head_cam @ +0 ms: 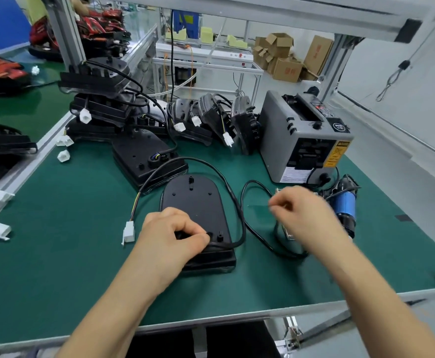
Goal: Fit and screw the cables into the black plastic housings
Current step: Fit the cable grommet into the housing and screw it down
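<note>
fingers [195,238] of the left hand [167,236] pinch the black cable [242,223] at the near end of the black plastic housing [198,200], lying flat mid-desk [56,254]. right hand [306,215], blurred, hovers just right; its fingers look curled, grip unclear.

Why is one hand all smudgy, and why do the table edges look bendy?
Head view: the right hand is smeared by motion blur, while the left hand gripping the cable on the black housing looks sharp; head view: the wide lens bends the table edge and tilts the metal post.
</note>
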Motion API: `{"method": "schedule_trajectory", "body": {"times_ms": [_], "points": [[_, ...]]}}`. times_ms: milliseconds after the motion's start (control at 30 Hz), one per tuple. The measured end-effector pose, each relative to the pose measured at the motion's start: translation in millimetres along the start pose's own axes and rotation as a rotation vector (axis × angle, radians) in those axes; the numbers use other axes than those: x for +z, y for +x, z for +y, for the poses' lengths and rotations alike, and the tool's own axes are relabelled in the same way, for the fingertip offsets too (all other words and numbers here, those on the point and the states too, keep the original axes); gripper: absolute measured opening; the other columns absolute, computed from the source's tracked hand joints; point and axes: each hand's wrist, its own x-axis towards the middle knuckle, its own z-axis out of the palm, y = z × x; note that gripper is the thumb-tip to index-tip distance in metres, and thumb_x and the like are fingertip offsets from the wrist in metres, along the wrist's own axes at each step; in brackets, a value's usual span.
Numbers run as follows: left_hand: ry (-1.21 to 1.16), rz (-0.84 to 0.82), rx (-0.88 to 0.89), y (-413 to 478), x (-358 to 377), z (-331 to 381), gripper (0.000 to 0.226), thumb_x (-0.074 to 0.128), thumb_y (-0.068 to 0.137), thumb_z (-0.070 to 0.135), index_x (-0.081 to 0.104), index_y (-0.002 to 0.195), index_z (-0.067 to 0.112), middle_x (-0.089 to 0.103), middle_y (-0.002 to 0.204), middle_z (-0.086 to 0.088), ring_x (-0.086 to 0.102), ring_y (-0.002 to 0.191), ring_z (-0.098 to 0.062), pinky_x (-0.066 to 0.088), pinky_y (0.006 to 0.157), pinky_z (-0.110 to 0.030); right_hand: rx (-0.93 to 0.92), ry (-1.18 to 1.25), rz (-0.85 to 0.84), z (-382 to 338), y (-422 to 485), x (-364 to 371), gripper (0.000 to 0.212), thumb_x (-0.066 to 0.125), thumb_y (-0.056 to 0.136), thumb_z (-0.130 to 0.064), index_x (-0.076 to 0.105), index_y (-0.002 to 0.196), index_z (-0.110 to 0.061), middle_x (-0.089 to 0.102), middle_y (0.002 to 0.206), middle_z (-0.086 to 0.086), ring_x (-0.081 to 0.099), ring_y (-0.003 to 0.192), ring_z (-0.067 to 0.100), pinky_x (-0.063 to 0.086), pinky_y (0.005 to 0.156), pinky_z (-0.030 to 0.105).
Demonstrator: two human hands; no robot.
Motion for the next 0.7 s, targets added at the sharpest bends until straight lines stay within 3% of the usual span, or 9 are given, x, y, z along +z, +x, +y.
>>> {"method": "schedule_trajectory", "body": {"times_ms": [100,200,300,433,700], "points": [[0.02,-0.001,0.011,0,-1,0,0.019,0.074,0.075,0.016,0.069,0.058,0.022,0.059,0.087,0.014,0.041,0.1,0.005,0.02,0.071,0.008,0.157,-0.343,-0.052,36,25,-9,0.013,0.054,0.086,-0.015,0.066,0.087,-0.02,0.066,0.093,-0.001,0.058,0.085,0.019,0.048,0.071,0.031],[0.031,0.001,0.019,0,-1,0,0.02,0.074,0.075,0.018,0.069,0.057,0.027,0.06,0.087,0.015,0.039,0.099,0.009,0.017,0.071,0.009,0.175,-0.386,-0.096,53,36,-1,0.002,0.06,0.086,-0.021,0.063,0.086,-0.021,0.063,0.097,0.002,0.057,0.088,0.023,0.043,0.069,0.03],[0.026,-0.009,0.029,0,-1,1,0.021,0.073,0.075,0.019,0.069,0.06,0.033,0.058,0.086,0.023,0.039,0.098,0.009,0.02,0.07,0.008,0.152,-0.368,-0.077,62,39,8,0.013,0.063,0.087,-0.027,0.066,0.097,-0.021,0.06,0.102,0.002,0.057,0.098,0.024,0.045,0.076,0.031],[0.016,-0.011,0.038,0,-1,0,0.021,0.072,0.076,0.017,0.069,0.062,0.033,0.055,0.086,0.03,0.038,0.097,0.01,0.023,0.07,0.006,0.087,-0.34,-0.04,64,41,13,0.011,0.063,0.087,-0.027,0.067,0.096,-0.022,0.059,0.098,0.001,0.055,0.1,0.023,0.043,0.078,0.032],[0.01,-0.005,0.034,0,0,-2,0.019,0.072,0.076,0.019,0.068,0.064,0.034,0.056,0.087,0.031,0.037,0.099,0.011,0.022,0.071,0.006,-0.117,-0.634,-0.077,53,36,12,0.01,0.05,0.086,-0.022,0.058,0.09,-0.018,0.057,0.095,-0.001,0.049,0.09,0.02,0.044,0.073,0.029]]}}
